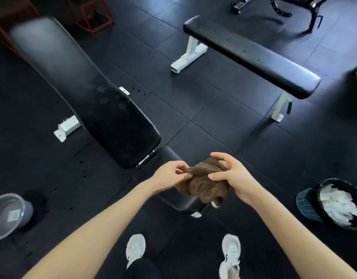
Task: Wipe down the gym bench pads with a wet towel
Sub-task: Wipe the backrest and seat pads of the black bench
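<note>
A bunched brown towel [205, 185] hangs between both hands above the small seat pad [169, 158] of the near bench. My left hand [170, 174] pinches the towel's left edge. My right hand [233, 176] grips it from the right, thumb across the top. The long black back pad [76, 83] of this adjustable bench stretches away to the upper left, with faint damp marks near its middle. A second, flat bench pad [252, 55] stands on white legs at the upper right.
A clear plastic tub [9, 215] sits on the black rubber floor at the left. At the right stands a dark bin [314, 200] holding white crumpled paper. A red metal frame [95, 15] is at the back. My white shoes [230, 254] are below.
</note>
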The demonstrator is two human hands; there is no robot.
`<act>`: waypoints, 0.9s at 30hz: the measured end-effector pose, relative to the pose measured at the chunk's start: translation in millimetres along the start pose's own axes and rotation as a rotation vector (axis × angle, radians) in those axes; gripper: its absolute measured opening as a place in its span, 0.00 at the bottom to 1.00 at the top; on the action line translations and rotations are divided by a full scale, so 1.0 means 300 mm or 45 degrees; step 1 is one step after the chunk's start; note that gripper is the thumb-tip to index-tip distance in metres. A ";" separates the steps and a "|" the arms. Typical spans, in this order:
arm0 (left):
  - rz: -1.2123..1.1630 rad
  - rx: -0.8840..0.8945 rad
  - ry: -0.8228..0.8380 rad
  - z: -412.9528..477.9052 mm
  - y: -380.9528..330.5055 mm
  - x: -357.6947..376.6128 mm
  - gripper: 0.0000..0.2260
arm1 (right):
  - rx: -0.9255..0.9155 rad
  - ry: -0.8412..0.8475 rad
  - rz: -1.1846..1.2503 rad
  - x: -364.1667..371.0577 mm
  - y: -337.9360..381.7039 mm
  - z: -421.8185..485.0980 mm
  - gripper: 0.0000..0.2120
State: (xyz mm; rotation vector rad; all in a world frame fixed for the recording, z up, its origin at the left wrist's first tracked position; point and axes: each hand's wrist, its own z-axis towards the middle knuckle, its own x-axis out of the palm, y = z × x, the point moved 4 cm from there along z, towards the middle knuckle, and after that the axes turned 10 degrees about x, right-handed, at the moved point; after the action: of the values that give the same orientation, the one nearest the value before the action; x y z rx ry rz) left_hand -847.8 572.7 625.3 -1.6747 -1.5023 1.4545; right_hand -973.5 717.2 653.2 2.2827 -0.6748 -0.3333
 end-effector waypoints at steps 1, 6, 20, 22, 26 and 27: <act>-0.018 -0.005 -0.049 0.015 -0.041 0.030 0.04 | -0.006 0.019 -0.037 -0.060 0.010 0.003 0.28; -0.107 -0.125 -0.390 0.005 -0.144 0.135 0.04 | -0.114 0.049 -0.494 -0.230 0.066 0.038 0.27; -0.165 -0.419 -1.069 -0.698 0.115 -0.124 0.04 | -0.314 0.417 -0.824 0.512 0.110 -0.077 0.10; -0.210 -0.427 -1.075 -0.837 0.193 -0.188 0.04 | -0.274 0.470 -0.811 0.675 0.097 -0.114 0.11; -0.235 -0.443 -1.088 -1.087 0.355 -0.332 0.04 | -0.225 0.525 -0.806 1.013 0.062 -0.157 0.13; -0.233 -0.451 -1.116 -1.144 0.399 -0.370 0.04 | -0.215 0.534 -0.804 1.100 0.050 -0.162 0.13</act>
State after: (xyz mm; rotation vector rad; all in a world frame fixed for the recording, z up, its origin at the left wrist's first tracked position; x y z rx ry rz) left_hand -473.7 538.4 681.9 -1.0224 -2.4046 2.0318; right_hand -685.1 552.0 684.9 2.2482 0.2871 -0.1783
